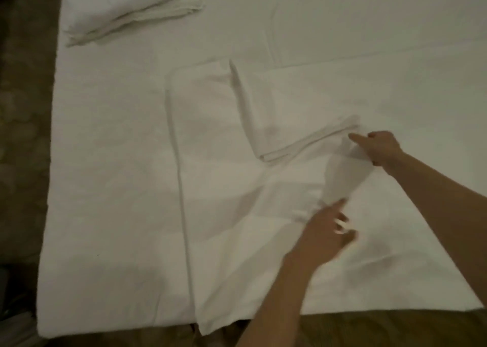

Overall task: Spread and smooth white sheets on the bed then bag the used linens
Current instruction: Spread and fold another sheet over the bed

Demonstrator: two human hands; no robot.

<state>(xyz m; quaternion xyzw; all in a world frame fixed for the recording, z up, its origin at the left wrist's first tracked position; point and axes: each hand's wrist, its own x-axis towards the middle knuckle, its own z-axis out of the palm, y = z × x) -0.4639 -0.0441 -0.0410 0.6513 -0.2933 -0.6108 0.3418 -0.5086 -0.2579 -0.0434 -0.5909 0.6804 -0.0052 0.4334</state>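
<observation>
A partly unfolded white sheet [226,188] lies across the middle of the bed [105,188], with a still-folded section [297,119] on its far part. My right hand [379,149] pinches a raised fold of this sheet [345,172] just below the folded section. My left hand [326,230] grips the lower end of the same raised fold, blurred by motion. The sheet's near corner hangs over the bed's front edge.
A second folded white linen stack [126,11] lies at the bed's far left corner. Brown patterned carpet [26,109] runs along the left side and the front. Something pale and unclear sits at the bottom left corner [15,325].
</observation>
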